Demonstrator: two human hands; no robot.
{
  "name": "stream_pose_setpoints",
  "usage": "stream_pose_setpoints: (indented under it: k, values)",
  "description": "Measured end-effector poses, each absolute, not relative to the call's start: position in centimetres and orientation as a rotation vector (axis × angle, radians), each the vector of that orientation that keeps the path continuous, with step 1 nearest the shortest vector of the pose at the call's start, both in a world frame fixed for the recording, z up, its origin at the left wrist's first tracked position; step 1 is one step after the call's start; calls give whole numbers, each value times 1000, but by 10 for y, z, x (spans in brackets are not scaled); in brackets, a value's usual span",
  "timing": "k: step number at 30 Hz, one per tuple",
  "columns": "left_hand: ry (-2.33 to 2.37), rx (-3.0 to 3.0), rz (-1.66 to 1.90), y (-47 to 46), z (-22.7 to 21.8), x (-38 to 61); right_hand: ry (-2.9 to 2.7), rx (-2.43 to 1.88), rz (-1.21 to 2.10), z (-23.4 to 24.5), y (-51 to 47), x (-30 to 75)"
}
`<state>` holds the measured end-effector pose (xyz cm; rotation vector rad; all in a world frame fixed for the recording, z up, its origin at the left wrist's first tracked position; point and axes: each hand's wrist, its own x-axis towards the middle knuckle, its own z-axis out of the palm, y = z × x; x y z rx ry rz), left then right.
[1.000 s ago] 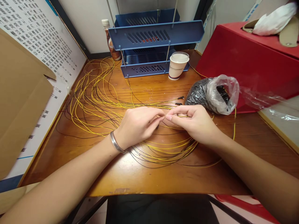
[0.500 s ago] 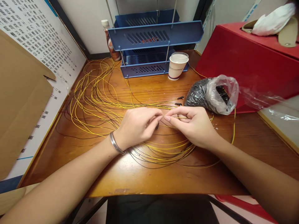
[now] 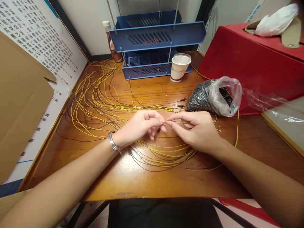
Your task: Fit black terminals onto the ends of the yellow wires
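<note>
Loops of thin yellow cable [image 3: 95, 104] mixed with thin black strands lie spread over the wooden desk [image 3: 147, 180]. My left hand [image 3: 140, 126], with a metal bracelet at the wrist, is closed in a pinch at the desk's middle. My right hand [image 3: 197, 129] meets it fingertip to fingertip and pinches a yellow cable end [image 3: 177, 123]. A small dark piece shows just under my left fingers. Both hands hover just above the cable loops.
A blue stacked letter tray [image 3: 156, 38] stands at the back with a paper cup [image 3: 180, 67] and a bottle [image 3: 111, 38] beside it. A clear bag of black parts [image 3: 213, 95] lies right of my hands, before a red box [image 3: 256, 63]. Cardboard [image 3: 21, 104] leans at left.
My left hand has turned and drawn slightly back toward me, its lower fingers now spread. My right hand's fingertips have shifted a little left. The cables lie as before.
</note>
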<state>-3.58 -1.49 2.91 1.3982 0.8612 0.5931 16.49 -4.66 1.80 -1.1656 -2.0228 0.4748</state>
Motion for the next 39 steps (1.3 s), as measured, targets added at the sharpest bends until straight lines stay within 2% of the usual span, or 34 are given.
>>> stream_pose_setpoints:
  k: [26, 29, 33, 36, 39]
  values:
    - [825, 1094, 572, -11, 26, -36, -1969, -1170, 655, 23, -45, 165]
    - [863, 1289, 689, -12, 23, -36, -1897, -1201, 764, 22, -45, 164]
    - [1016, 2008, 918, -15, 18, -39, -1762, -1242, 928, 20, -44, 164]
    - [960, 2434, 999, -17, 15, -42, -1691, -1244, 1038, 21, -43, 164]
    - [868, 2603, 1033, -17, 13, -43, -1662, -1236, 1099, 23, -41, 163]
